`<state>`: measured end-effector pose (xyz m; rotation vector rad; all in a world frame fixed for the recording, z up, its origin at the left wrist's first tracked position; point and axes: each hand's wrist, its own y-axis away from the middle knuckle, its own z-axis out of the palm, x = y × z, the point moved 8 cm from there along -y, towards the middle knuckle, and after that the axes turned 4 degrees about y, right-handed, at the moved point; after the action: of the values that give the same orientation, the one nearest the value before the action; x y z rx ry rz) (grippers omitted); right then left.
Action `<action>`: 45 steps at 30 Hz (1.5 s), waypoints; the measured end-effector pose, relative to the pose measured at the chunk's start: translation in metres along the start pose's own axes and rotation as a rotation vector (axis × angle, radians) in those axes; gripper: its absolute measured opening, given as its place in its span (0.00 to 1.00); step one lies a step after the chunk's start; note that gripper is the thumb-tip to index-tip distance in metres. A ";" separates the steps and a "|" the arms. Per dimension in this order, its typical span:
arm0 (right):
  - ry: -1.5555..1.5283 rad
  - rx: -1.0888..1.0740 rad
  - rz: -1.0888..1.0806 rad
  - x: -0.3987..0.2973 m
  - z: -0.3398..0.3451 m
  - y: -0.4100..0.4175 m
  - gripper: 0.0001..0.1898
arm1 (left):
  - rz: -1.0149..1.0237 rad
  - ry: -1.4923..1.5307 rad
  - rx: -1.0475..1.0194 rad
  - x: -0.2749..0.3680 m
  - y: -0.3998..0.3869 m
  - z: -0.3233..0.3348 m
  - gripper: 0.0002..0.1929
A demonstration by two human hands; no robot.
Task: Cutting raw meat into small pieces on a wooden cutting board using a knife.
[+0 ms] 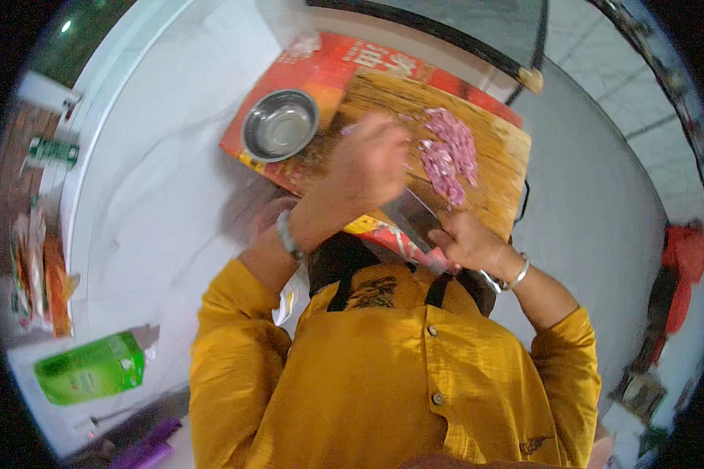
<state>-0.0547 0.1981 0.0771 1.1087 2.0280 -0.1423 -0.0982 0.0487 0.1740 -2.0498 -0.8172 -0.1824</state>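
A wooden cutting board (pixel 496 158) lies on a red printed cardboard box (pixel 258 120) in front of me. Sliced raw meat (pixel 449 149) is heaped on the board's right half, and a few small scraps lie to its left. My right hand (pixel 475 239) is closed around a broad kitchen knife (pixel 409 214), whose blade slants across the board's near edge. Blurred by motion, my left hand (pixel 368 164) is above the left part of the board with its fingers curled. Whether it holds anything cannot be made out. It hides part of the board below.
A steel bowl (pixel 280 126) sits on the box, left of the board. A dark-framed glass panel (pixel 481 26) stands beyond the box. Far left are a green package (pixel 91 368) and a green-and-white container (pixel 53 153). Red items (pixel 683 275) are at the far right.
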 end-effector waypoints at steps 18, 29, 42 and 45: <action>0.402 -0.151 -0.298 0.006 0.021 -0.003 0.22 | 0.291 -0.201 -0.573 0.203 -0.070 0.033 0.12; 0.154 0.015 0.050 0.011 0.013 0.005 0.15 | 0.386 -0.055 -0.507 0.110 -0.109 0.007 0.10; -0.065 0.326 0.017 0.029 -0.052 0.036 0.11 | -0.311 -0.420 -0.618 -0.092 -0.087 0.052 0.09; -0.243 0.254 0.093 0.034 -0.043 0.033 0.11 | -0.786 -0.130 -0.935 -0.112 -0.020 0.066 0.11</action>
<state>-0.0657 0.2595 0.0909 1.2731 1.7720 -0.4751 -0.2081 0.0551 0.1022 -2.4442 -1.8440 -1.0340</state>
